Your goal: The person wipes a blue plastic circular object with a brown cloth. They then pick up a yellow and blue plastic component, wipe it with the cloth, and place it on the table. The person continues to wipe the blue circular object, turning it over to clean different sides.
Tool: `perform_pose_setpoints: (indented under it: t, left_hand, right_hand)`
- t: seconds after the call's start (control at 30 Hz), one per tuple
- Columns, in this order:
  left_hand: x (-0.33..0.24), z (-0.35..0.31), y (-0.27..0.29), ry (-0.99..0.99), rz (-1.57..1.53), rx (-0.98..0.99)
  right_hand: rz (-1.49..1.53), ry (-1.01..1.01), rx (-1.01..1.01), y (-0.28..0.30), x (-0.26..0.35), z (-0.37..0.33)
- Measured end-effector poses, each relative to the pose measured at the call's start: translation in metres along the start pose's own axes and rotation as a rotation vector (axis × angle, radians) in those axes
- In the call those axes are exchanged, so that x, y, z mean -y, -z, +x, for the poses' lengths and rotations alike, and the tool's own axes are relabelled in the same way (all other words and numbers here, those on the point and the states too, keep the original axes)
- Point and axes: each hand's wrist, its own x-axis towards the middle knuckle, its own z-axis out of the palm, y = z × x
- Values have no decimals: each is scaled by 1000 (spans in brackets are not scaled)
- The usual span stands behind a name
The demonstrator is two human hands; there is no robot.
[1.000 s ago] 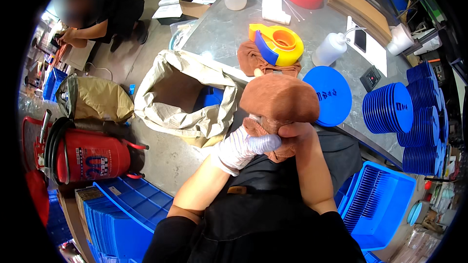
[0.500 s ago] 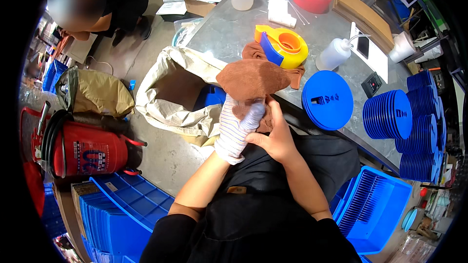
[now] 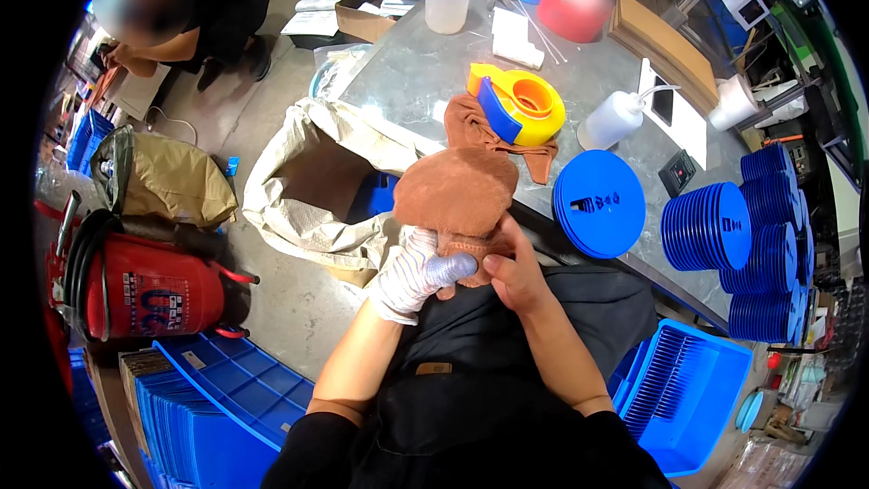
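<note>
A brown cloth [image 3: 457, 186] is held in front of my lap, its upper part spread into a rounded, flat shape. Whether something lies inside it cannot be made out. My left hand [image 3: 412, 276], in a white striped glove, grips the cloth's lower left with the thumb across its front. On the lower right, my bare right hand [image 3: 518, 273] closes on the same cloth, thumb in front. Just beyond, a second brown cloth [image 3: 466, 122] lies on the grey table [image 3: 398, 77] under a yellow and blue tape dispenser [image 3: 550, 118]. Blue round discs [image 3: 597, 199] are piled to the right.
An open white woven sack [image 3: 272, 158] with something blue inside stands left of my hands. More disc stacks [image 3: 706, 226] line the table's right side, near a squeeze bottle [image 3: 611, 122]. A red fire extinguisher [image 3: 163, 285] and a blue bin [image 3: 697, 407] flank me. A person [image 3: 222, 14] crouches far left.
The brown cloth has been lowered toward me and now shows a broader, smoother face. Both hands have shifted with it, the left thumb lying across the cloth. The crouching person's arms have moved.
</note>
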Motion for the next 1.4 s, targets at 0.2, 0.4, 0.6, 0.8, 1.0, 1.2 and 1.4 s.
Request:
perform_pose_setpoints:
  t: [0.2, 0.4, 0.6, 0.8, 1.0, 1.2, 1.4]
  left_hand:
    - [3, 3, 7, -246, -354, -132]
    - [-9, 10, 32, -389, -532, -264]
    - [-24, -4, 37, -317, -485, -329]
    - [-23, -1, 46, -282, -442, -309]
    - [-25, 2, 42, -268, -459, -324]
    - [-26, 11, 32, -302, -437, -300]
    - [5, 59, 38, -335, -574, -164]
  right_hand:
    - [-876, 309, 124, -12, 23, 38]
    - [-1571, 420, -457, 51, 70, 146]
    - [-2068, -41, -349, 81, 56, 185]
    - [-1503, 167, -451, 116, 82, 181]
    - [-789, 439, -124, 66, 132, 102]
    - [-1167, 598, 279, 36, 146, 48]
    - [-1283, 401, -79, 27, 129, 51]
